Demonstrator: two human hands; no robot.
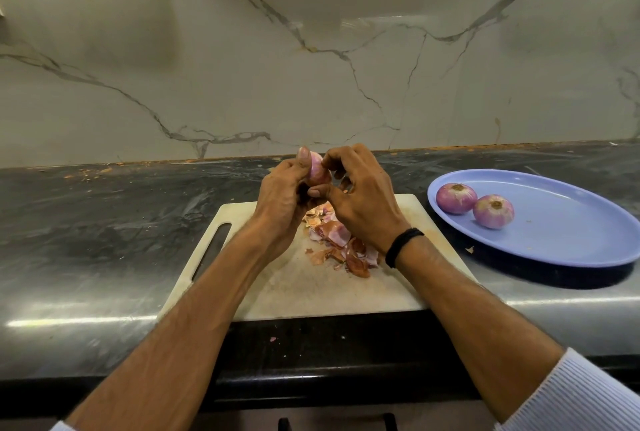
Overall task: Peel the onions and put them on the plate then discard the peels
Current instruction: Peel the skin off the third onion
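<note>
A pink onion point(317, 167) is held up over the far edge of the white cutting board point(277, 285). My left hand point(282, 195) grips it from the left, thumb on top. My right hand point(356, 191) has its curled fingers pinching at the onion's right side. Most of the onion is hidden behind both hands. A heap of brown and pink peels point(337, 243) lies on the board under my hands. Two peeled onions point(456, 198) point(493, 211) sit side by side on the left part of the blue plate point(571, 243).
The dark stone counter point(104, 222) runs left and right of the board, with crumbs along the marble back wall point(311, 49). A small peel scrap point(469, 250) lies by the plate's near rim. The counter's front edge is just below the board.
</note>
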